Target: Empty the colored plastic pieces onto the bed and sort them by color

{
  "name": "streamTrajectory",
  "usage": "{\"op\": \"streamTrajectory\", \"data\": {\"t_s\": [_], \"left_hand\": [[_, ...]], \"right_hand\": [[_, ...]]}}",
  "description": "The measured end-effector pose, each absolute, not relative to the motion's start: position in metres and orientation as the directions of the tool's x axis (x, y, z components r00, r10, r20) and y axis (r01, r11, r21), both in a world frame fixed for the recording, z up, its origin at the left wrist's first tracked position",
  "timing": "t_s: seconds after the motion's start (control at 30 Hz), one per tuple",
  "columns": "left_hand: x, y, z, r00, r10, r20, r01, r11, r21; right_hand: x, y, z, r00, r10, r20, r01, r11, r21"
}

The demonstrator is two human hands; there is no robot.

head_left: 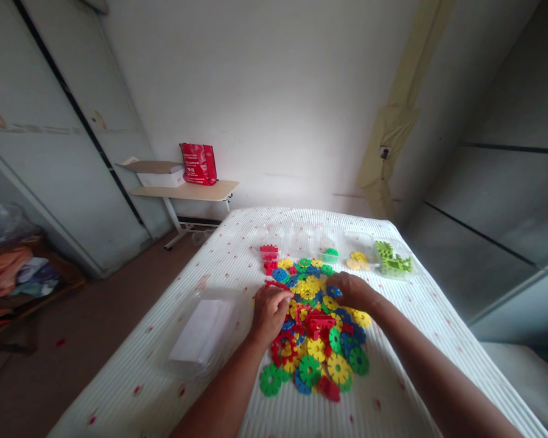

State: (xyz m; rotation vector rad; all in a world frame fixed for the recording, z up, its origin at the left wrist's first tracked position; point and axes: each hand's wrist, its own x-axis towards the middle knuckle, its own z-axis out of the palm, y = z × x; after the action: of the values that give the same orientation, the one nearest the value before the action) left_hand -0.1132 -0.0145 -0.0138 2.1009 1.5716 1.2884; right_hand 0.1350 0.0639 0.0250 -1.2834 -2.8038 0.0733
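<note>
A heap of plastic notched discs, snowflake-style building pieces in yellow (338, 368), green (270, 380), blue (358, 333) and red (320, 323), is spread over the cloth. My left hand (270, 311) rests at the heap's left side, its fingers curled closed; anything between them is hidden. At the upper right of the heap, my right hand (351, 289) bends its fingers down beside a blue disc (333, 291). Whether that disc is in its grip is unclear. Behind the heap, clear trays hold red pieces (269, 251), a green disc (331, 253), yellow discs (358, 258) and light green pieces (395, 260).
On the left of the white dotted cloth (228, 243) lies a clear plastic container (164, 359) with white paper (201, 331). Farther back, a small table (205, 191) bears a red bag (199, 164) and a box (162, 178). Cabinets flank both sides.
</note>
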Motion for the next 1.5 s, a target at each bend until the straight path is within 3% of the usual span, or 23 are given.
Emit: {"op": "streamTrajectory", "data": {"t_s": [0.13,0.4,0.7,1.5], "left_hand": [[-0.113,-0.014,-0.014,0.046,0.863,0.503,0.677,-0.398,0.619],[-0.112,-0.014,-0.014,0.048,0.864,0.501,0.687,-0.392,0.611],[-0.113,-0.014,-0.013,0.043,0.855,0.517,0.671,-0.408,0.619],[-0.114,-0.013,-0.016,0.039,0.85,0.525,0.659,-0.417,0.626]], "right_hand": [[0.15,0.057,0.035,-0.543,0.84,-0.017,0.839,0.54,-0.068],[0.16,0.065,0.046,-0.254,0.963,0.084,0.967,0.255,0.008],[0.139,0.076,0.023,-0.232,0.972,0.044,0.969,0.227,0.1],[0.158,0.062,0.046,-0.222,0.975,0.019,0.973,0.22,0.066]]}}
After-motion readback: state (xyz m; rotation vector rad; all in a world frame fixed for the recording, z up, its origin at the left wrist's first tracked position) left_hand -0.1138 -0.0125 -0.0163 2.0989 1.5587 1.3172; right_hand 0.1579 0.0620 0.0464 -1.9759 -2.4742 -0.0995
